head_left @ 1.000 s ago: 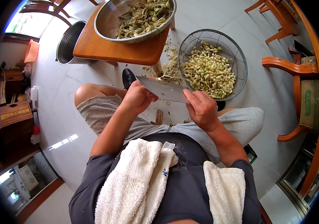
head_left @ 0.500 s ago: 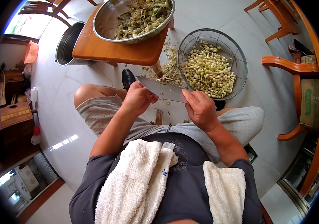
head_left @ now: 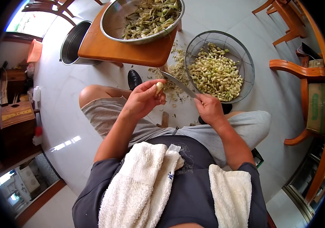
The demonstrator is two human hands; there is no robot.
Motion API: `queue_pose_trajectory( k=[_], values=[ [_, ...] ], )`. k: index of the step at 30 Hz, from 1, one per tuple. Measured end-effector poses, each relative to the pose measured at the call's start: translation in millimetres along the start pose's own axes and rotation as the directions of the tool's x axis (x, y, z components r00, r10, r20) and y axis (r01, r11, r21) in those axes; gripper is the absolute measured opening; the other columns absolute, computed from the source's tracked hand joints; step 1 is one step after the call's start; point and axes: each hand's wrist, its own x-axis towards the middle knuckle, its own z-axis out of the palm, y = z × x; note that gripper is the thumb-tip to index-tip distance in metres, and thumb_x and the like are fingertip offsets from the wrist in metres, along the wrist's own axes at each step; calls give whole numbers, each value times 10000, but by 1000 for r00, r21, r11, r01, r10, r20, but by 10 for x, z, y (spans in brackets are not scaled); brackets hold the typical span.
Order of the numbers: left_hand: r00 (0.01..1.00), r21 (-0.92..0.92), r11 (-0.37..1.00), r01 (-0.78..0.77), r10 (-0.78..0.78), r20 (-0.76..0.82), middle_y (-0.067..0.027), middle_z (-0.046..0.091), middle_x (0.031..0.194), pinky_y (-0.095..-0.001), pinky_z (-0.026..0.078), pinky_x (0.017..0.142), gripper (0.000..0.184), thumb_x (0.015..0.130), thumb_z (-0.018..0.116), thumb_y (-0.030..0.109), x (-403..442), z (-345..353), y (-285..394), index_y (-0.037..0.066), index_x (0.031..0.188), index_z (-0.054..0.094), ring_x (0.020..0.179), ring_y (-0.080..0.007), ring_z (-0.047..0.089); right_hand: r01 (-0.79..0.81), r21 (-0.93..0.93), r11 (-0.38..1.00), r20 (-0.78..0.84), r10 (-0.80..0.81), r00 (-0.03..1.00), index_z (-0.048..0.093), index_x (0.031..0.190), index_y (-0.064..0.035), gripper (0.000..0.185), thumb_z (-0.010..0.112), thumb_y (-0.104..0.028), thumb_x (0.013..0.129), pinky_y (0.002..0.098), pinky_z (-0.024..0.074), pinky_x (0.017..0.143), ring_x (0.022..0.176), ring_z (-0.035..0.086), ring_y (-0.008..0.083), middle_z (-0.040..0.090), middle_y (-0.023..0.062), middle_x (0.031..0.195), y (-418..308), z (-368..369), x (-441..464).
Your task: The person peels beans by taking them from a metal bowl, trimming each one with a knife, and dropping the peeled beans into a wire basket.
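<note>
Between the thumb and fingers of my left hand [head_left: 142, 99] is a small white onion-like bulb [head_left: 159, 87]. My right hand [head_left: 209, 109] is closed round a kitchen knife [head_left: 179, 84], its broad blade turned nearly edge-on and its tip close to the bulb, apart from it as far as I can tell. The handle is mostly hidden by my fingers. Past the knife, a round wire-mesh basket [head_left: 250, 70] on the floor holds a heap of trimmed pale bulbs [head_left: 215, 72]. Cut stalks and roots [head_left: 177, 68] litter the tiles beside it.
A metal colander [head_left: 111, 32] of untrimmed bulbs [head_left: 155, 19] stands on a wooden stool [head_left: 132, 53]. Left of the stool is a metal bucket [head_left: 71, 45]. Wooden chairs [head_left: 295, 66] line the right side. White towels [head_left: 132, 178] hang over my dark shirt.
The knife has turned from showing its broad face to nearly edge-on. My left hand has come away from the blade tip, and the bulb in it now shows. The view has shifted slightly.
</note>
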Motion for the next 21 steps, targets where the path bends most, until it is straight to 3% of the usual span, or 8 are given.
queue_pose_trajectory(
  k=[6, 9, 15, 21],
  values=[
    [992, -43, 991, -129, 130, 7, -91, 606, 942, -291, 483, 751, 174, 905, 579, 83, 185, -236, -61, 27, 1066, 548, 838, -172, 591, -23, 144, 989, -15, 25, 1000, 673, 953, -39, 167, 610, -133, 829, 385, 465, 602, 658, 594, 321, 603, 147, 734, -104, -59, 11],
    [977, 3, 980, -197, 196, -84, -116, 618, 962, -297, 498, 762, 161, 882, 591, 43, 217, -216, -75, 20, 1034, 542, 860, -187, 606, 15, 202, 979, -70, -1, 998, 669, 970, -39, 165, 621, -111, 829, 361, 449, 573, 626, 581, 302, 589, 136, 713, -156, -89, -8],
    [950, -21, 975, -221, 211, -230, -118, 623, 938, -299, 524, 743, 154, 870, 594, 16, 299, -120, -177, 7, 1014, 542, 840, -204, 621, 167, 169, 971, -193, -134, 972, 663, 991, -42, 177, 621, -70, 821, 346, 449, 560, 616, 579, 286, 581, 124, 710, -273, -105, -28],
    [944, 5, 978, -209, 203, -262, -105, 624, 897, -295, 527, 731, 144, 866, 580, -30, 308, -33, -233, 5, 1001, 546, 815, -207, 629, 186, 73, 980, -154, -174, 973, 663, 992, -44, 192, 631, -70, 804, 359, 468, 575, 636, 588, 297, 594, 122, 734, -250, -89, -30]
  ],
)
